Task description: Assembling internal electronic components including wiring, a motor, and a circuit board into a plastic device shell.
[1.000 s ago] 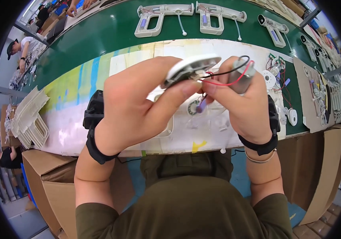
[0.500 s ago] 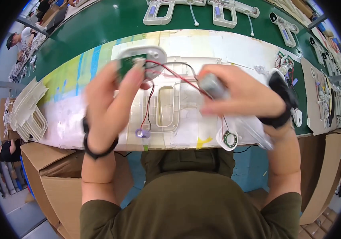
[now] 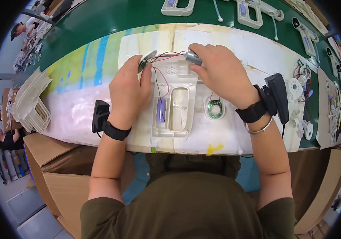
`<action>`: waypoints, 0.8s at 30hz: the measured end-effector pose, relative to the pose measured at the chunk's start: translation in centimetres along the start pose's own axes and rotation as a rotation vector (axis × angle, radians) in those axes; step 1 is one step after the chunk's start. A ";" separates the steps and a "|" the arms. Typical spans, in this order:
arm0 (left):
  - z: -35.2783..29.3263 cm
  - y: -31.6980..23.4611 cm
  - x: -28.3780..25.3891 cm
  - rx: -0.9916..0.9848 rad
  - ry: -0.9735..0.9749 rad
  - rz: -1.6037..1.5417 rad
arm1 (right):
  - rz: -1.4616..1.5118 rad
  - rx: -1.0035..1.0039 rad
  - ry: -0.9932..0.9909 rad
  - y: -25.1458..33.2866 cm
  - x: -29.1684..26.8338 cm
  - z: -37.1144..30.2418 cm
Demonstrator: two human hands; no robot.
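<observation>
My left hand (image 3: 129,89) pinches a round white cap with a circuit board (image 3: 148,59), now turned nearly edge-on. In my right hand (image 3: 224,73) is a silver cylindrical motor (image 3: 193,57), gripped between thumb and fingers. Red and black wires (image 3: 169,55) run between the two parts. Below them lies an open white plastic housing half (image 3: 184,130) with a looped handle. A purple battery cell (image 3: 161,110) rests along the handle's left side, its wires leading up toward the cap. Right of the housing, a green ring-shaped circuit board (image 3: 215,108) sits in a round white piece.
Stacked white housing shells (image 3: 31,105) stand at the table's left end. Part-built units (image 3: 250,16) lie on the green far surface. Wired parts (image 3: 296,88) and a cardboard sheet (image 3: 322,115) are at right. Cardboard boxes (image 3: 60,153) flank me; people sit far left.
The battery has moved from the housing's lower left corner into the handle's left side. The cap has turned edge-on, and both hands sit farther up. The ring board is farther from the table edge.
</observation>
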State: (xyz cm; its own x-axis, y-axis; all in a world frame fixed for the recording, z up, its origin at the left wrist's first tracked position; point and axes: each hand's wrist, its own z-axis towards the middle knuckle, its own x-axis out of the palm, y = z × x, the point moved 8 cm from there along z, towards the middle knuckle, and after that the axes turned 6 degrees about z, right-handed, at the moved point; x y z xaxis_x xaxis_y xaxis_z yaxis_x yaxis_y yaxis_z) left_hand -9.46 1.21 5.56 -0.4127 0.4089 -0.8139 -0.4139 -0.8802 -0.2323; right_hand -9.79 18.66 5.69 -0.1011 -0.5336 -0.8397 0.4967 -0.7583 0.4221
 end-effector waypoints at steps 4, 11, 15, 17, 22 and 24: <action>-0.1 -0.5 0.2 -0.044 0.215 0.093 | -0.095 -0.022 0.006 0.4 1.2 -0.5; 0.0 -0.6 0.7 -0.058 0.035 0.025 | -0.091 -0.008 -0.001 0.1 1.7 -1.0; -0.7 -1.2 1.8 0.001 0.089 0.193 | -0.103 -0.014 -0.039 0.2 1.8 -1.2; -0.9 -1.4 1.7 -0.012 0.071 0.216 | -0.104 -0.014 -0.042 0.2 1.7 -1.4; -0.9 -1.1 1.4 -0.057 -0.016 0.225 | -0.121 -0.010 -0.077 0.5 1.4 -1.5; -0.9 -1.0 1.7 -0.070 0.021 0.223 | -0.172 0.055 0.048 -0.1 2.4 -1.4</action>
State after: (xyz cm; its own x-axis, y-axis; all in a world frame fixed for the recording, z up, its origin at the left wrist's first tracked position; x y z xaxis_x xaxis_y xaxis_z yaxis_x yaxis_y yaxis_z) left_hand -9.01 2.53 3.90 -0.4708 0.1978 -0.8597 -0.2569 -0.9630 -0.0809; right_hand -8.84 17.99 3.17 -0.1391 -0.3768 -0.9158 0.4276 -0.8570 0.2877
